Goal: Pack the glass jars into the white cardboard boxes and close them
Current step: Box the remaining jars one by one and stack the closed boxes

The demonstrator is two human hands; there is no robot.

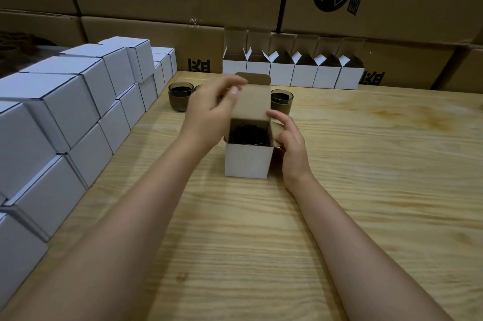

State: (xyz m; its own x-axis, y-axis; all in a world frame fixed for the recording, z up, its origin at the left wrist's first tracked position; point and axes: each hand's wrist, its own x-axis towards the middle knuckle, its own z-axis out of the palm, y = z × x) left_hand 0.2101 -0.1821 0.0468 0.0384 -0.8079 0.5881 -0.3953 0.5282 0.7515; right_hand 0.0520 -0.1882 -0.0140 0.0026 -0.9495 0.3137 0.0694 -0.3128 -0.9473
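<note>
Left hand [211, 114] fingers pinch the box [247, 161] lid upright, right hand [291, 145] fingers curl round its side flap, jar [249, 135] inside.

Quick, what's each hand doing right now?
The left hand pinches the upright lid flap of the white box.
The right hand holds its side flap.
</note>
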